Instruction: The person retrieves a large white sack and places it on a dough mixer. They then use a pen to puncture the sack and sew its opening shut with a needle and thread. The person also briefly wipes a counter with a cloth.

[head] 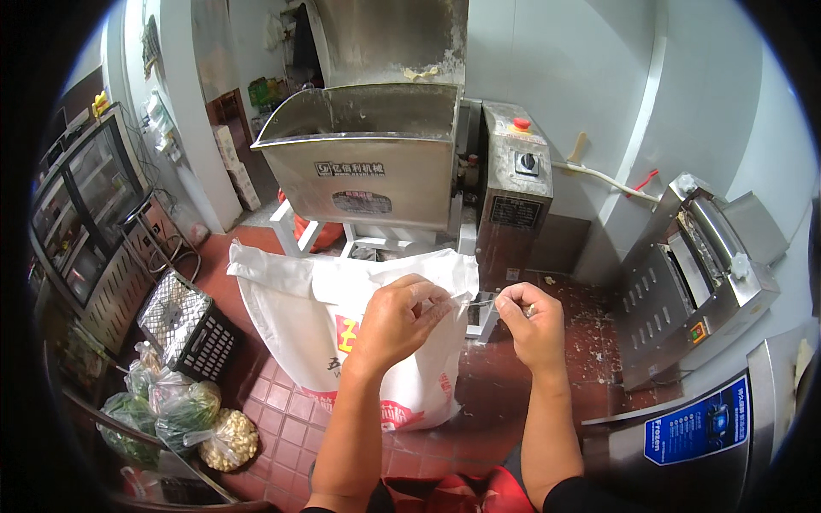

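Observation:
A large white woven sack [282, 308] with red and yellow print stands upright on the floor before me, its folded top edge running across. My left hand [401, 314] pinches that top edge near its right corner. Between my two hands stretches a thin pale thread [480, 302], running from the sack's corner. Its other end is in the closed fingers of my right hand [532, 327], held out to the right, apart from the sack. Whether the sack's mouth is sealed beneath my left fingers cannot be seen.
Behind the sack stands a stainless-steel dough mixer [359, 173] with a control box [516, 173]. A dough roller machine [699, 276] is at right, above scraps on the tiles. Left are a black plastic crate [208, 346], bagged greens [186, 417] and a glass-doored cabinet [83, 211].

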### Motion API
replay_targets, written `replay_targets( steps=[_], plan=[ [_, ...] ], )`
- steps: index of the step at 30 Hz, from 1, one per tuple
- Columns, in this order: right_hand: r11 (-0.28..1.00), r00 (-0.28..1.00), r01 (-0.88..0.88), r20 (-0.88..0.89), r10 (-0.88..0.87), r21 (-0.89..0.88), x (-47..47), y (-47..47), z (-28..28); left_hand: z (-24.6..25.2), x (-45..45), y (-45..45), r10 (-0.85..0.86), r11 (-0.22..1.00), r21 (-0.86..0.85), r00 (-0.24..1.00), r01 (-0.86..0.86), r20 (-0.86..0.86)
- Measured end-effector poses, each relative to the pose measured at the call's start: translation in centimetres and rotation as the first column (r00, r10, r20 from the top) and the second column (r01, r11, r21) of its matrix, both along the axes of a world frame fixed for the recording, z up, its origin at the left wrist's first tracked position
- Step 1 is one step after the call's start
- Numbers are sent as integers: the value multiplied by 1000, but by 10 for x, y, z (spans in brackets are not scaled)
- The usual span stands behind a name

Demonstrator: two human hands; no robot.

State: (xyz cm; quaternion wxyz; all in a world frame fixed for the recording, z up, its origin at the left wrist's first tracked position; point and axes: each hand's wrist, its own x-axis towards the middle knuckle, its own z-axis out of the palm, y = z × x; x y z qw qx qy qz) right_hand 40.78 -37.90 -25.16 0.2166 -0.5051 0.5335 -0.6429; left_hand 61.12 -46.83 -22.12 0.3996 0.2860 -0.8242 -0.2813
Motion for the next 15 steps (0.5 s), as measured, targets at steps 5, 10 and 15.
replay_targets(
  steps=[5,10,15],
  plan=[
    [1000,998,11,-59,-12,-18,7,7,9,-10,-12,-3,10,999,-45,988,-17,-155],
    [990,971,-63,-236,33,-122,19,13,20,-17,-19,-3,17,995,-96,979,-37,-205],
    [974,906,-183,-407,115,-133,34,15,26,-15,-19,-2,11,992,-118,974,-38,-225]
  ],
)
